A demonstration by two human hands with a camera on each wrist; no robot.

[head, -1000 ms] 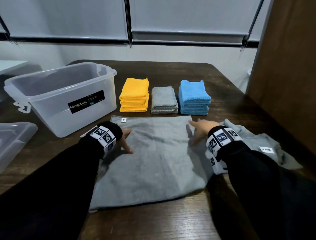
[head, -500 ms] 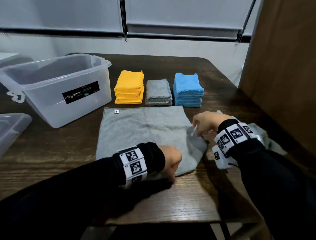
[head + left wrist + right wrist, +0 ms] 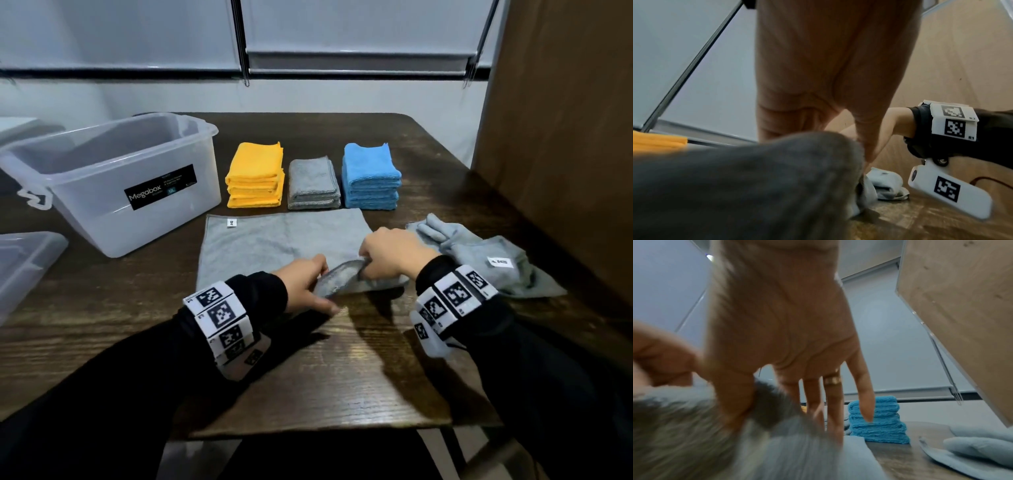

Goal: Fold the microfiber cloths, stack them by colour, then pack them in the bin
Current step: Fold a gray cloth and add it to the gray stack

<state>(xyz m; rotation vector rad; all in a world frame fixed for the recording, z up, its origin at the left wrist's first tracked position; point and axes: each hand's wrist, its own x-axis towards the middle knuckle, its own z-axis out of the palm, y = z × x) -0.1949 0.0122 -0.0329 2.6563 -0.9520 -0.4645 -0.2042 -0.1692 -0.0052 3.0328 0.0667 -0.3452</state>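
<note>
Folding step: left hand [image 3: 303, 286] and right hand [image 3: 390, 255] pinch near edge of flat grey microfibre cloth [image 3: 274, 240], frame centre. Next: carry edge toward far hem.

Both my arms reach forward in black sleeves with marker bands at the wrists, hands close together near the middle of the desk [image 3: 359, 359]. My left hand [image 3: 303, 284] curls its grip round the grey cloth [image 3: 274, 240], at its near edge. My right hand [image 3: 394, 253] pinches the same raised edge, thumb against fingers [image 3: 830, 402], just right of the left.
</note>
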